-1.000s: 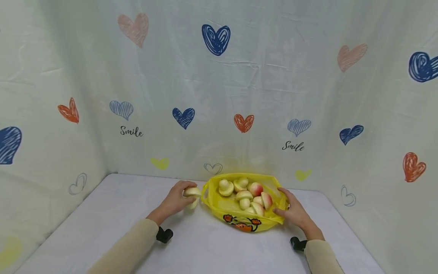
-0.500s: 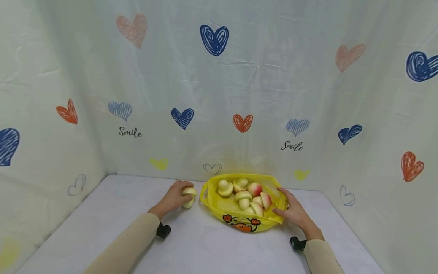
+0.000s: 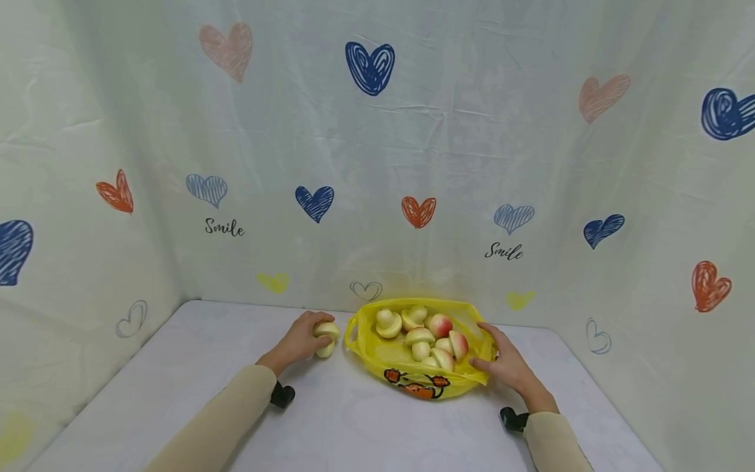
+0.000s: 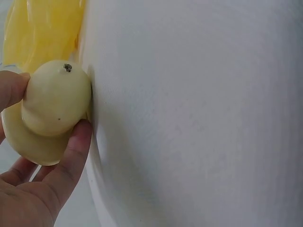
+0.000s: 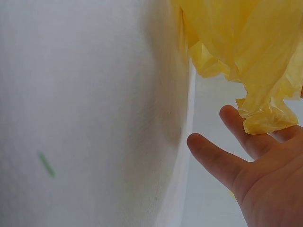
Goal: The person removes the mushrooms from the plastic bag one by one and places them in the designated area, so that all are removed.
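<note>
In the head view my left hand (image 3: 302, 341) grips a pale mushroom (image 3: 325, 333) at the table, left of a yellow plastic bag (image 3: 370, 359). The left wrist view gives its smooth rounded end (image 4: 57, 97) with a dark spot, between thumb and fingers; a wider cap sits below. Several mushrooms (image 3: 419, 337), pale with some reddish caps, lie inside the spread bag. My right hand (image 3: 508, 362) touches the bag's right edge, thumb and forefinger wide apart. In the right wrist view the fingers (image 5: 215, 158) are spread, with crumpled plastic (image 5: 265, 118) against some of them.
A white-covered table (image 3: 354, 432) bears everything. Behind and at both sides hangs a pale curtain (image 3: 448, 144) printed with hearts. A dark band device sits on each wrist. The bag's left handle loop (image 3: 350, 333) is near the held mushroom.
My left hand has shifted slightly left with the mushroom, away from the bag's left handle, and then held nearly still. My right hand and the bag have stayed in place.
</note>
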The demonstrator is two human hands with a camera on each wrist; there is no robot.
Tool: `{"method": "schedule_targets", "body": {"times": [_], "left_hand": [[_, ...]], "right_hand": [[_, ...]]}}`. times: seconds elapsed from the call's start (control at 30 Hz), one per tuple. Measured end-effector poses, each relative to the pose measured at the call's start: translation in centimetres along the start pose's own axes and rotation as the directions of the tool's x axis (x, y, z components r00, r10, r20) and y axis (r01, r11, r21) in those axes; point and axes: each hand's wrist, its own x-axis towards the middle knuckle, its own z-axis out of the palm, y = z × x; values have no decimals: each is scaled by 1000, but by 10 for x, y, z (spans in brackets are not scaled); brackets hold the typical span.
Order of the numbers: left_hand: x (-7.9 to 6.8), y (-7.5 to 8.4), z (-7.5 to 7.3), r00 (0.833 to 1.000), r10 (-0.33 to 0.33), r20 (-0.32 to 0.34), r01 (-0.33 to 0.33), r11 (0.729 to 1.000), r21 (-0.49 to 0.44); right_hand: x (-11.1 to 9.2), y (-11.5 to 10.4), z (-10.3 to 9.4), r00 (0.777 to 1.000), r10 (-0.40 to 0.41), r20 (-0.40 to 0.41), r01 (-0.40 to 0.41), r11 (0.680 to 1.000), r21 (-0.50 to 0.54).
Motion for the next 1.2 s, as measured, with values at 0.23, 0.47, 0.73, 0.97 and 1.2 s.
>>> {"method": "schedule_targets", "body": {"times": [0.23, 0.47, 0.73, 0.97, 1.2], "left_hand": [[1, 0, 0, 1000, -15, 11, 15, 1000, -2], [-3, -4, -2, 1000, 15, -3, -15, 1000, 8], [-14, -5, -13, 997, 82, -17, -81, 996, 24], [-25, -6, -16, 989, 138, -53, -134, 987, 84], [-38, 6, -13, 971, 225, -86, -218, 972, 82]], "right_hand": [[0, -1, -1, 1000, -1, 3, 1, 1000, -3], [0, 0, -1, 1000, 1, 7, -1, 1000, 2], [0, 0, 0, 1000, -10, 0, 10, 1000, 13], [0, 1, 0, 1000, -10, -2, 10, 1000, 10], [1, 3, 1, 1000, 0, -6, 0, 1000, 14]]}}
